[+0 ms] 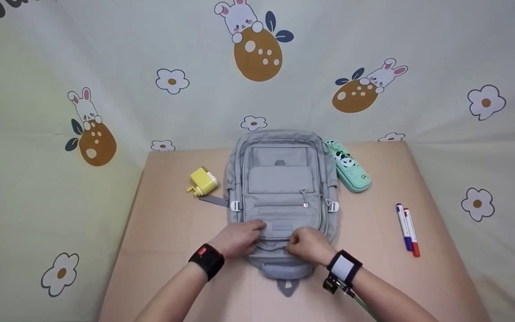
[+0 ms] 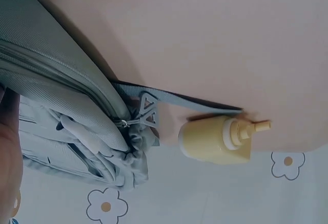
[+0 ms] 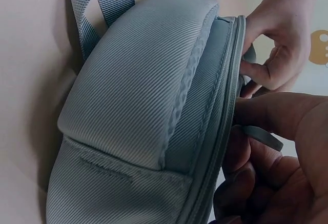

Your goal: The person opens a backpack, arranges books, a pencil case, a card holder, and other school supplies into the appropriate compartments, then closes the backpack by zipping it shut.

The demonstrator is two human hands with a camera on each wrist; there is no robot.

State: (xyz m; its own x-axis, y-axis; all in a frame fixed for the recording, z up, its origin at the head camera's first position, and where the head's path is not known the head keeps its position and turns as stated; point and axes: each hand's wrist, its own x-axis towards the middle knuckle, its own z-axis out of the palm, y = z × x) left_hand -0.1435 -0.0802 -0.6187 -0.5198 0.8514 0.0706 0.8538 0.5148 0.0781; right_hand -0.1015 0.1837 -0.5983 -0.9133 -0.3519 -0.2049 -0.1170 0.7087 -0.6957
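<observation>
A grey backpack (image 1: 280, 179) lies front up on the table, its carry handle toward the near edge. My left hand (image 1: 238, 238) pinches the bag's fabric near the top opening, left of centre. Just right of it, my right hand (image 1: 312, 246) has its fingers curled at the zipper edge. In the right wrist view a grey zipper pull (image 3: 264, 138) sticks out between the thumb and fingers, beside the zipper track (image 3: 225, 126). The fingertips of both hands are partly hidden by the bag.
Left of the bag sits a yellow pencil sharpener (image 1: 204, 181) with a crank, close to a loose strap (image 1: 213, 201). A green panda pencil case (image 1: 351, 170) rests against the bag's right side. Blue (image 1: 403, 226) and red (image 1: 411, 232) markers lie farther right. Patterned cloth (image 1: 306, 103) hangs behind.
</observation>
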